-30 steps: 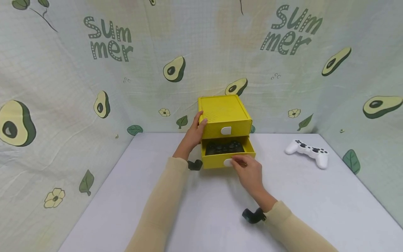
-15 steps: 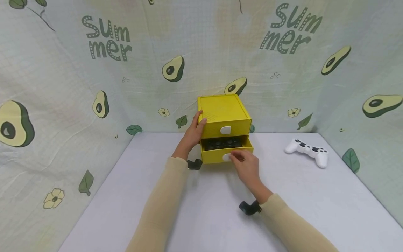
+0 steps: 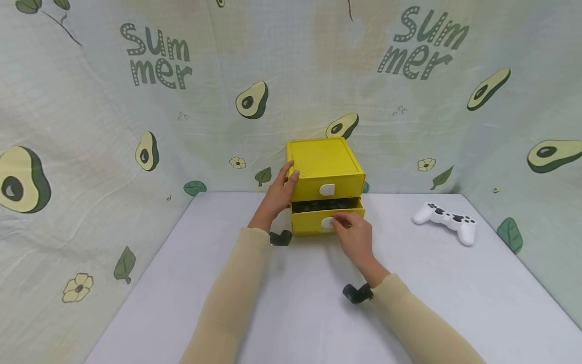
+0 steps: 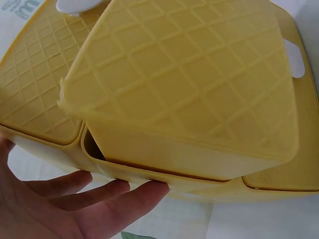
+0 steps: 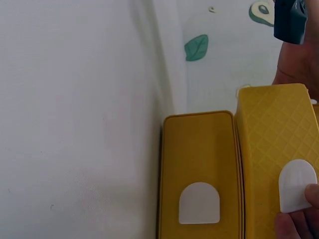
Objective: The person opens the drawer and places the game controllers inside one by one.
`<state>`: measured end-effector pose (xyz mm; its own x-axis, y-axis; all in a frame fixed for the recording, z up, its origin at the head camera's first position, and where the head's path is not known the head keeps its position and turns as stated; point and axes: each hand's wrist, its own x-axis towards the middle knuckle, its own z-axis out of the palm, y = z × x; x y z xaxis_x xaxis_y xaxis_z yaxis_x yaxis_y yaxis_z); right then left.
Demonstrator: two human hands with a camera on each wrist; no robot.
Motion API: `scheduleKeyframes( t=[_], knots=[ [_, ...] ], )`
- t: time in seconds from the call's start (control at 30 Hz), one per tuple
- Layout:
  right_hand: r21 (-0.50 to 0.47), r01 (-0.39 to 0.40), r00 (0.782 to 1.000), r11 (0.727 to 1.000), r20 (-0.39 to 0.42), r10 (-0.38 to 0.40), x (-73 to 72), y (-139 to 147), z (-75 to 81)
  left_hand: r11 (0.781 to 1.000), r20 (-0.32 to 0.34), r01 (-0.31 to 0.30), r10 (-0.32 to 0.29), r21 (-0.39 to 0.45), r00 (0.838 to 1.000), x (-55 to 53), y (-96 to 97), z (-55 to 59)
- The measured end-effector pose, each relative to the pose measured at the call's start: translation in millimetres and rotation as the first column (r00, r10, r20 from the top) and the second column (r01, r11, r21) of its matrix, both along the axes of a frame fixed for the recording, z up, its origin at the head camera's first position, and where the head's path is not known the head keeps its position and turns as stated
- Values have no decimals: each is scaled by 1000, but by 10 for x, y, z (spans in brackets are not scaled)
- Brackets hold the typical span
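Your right hand [image 3: 354, 237] is pinching the white tab [image 3: 326, 222] on the middle drawer [image 3: 306, 224], thumb and fingers holding it in a narrow grip from its right edge. That drawer is sticking partway out of the yellow chest [image 3: 324, 156], so the chest's body is lying ahead of your grip, directly away from you. The drawer's front is running left to right across that line, with the tab sitting near its middle. Your left hand [image 3: 276, 198], farther from the tab, is resting against the chest's left side, fingers fairly straight.
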<state>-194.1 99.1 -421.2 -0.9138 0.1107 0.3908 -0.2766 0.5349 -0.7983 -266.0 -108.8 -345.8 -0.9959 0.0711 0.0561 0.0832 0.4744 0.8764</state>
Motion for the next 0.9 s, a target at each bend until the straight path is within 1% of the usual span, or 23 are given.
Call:
scheduleKeyframes(
  t=[0.23,0.43,0.53,0.7,0.9],
  knots=[
    [-4,2,1000,1000,-6,-2,-39,-15,14,1000,-49,-6,4,-26,999,-2,11,-48],
    [-7,10,1000,1000,17,-10,-63,-39,23,999,-61,-8,5,-49,998,23,24,-87],
    [-4,7,1000,1000,8,-7,-91,-56,26,998,-75,-22,18,-53,997,35,21,-95],
    [13,6,1000,1000,-13,-6,-167,-72,26,998,-98,-31,25,-62,995,45,14,-90],
    [21,23,999,1000,-39,-22,-242,-71,37,996,-143,-34,21,-83,989,23,25,-64]
  ],
)
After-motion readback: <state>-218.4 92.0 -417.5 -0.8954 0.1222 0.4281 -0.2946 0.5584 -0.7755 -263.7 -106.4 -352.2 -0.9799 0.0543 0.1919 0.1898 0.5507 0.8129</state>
